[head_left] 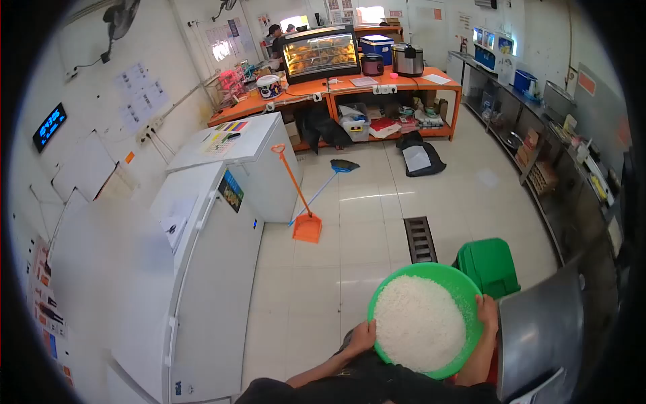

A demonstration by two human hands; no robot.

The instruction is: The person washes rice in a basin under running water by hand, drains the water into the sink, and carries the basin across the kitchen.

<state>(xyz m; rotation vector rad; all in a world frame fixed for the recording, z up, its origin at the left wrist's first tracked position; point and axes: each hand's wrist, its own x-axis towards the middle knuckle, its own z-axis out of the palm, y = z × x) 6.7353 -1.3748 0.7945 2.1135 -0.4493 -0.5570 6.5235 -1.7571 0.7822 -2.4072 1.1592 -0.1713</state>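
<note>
Between my two hands is a large green basin (475, 323), held in front of my body. A heap of white grains that look like uncooked rice (418, 323) fills much of it. My left hand (363, 335) grips the basin's left rim with the fingers closed on it. On the opposite side, my right hand (487, 314) is wrapped round the right rim. Just beyond the basin stands a green lidded bin (487, 266), partly hidden by the rim. A metal surface (542, 330) lies right beside my right forearm.
White chest freezers (214, 283) line the left. An orange dustpan (307, 227) and a blue broom (344, 165) are on the tiled floor, near a drain grate (420, 240). An orange table (316, 90) with a lit display warmer (321, 54) stands at the back; a person (276, 42) is behind it.
</note>
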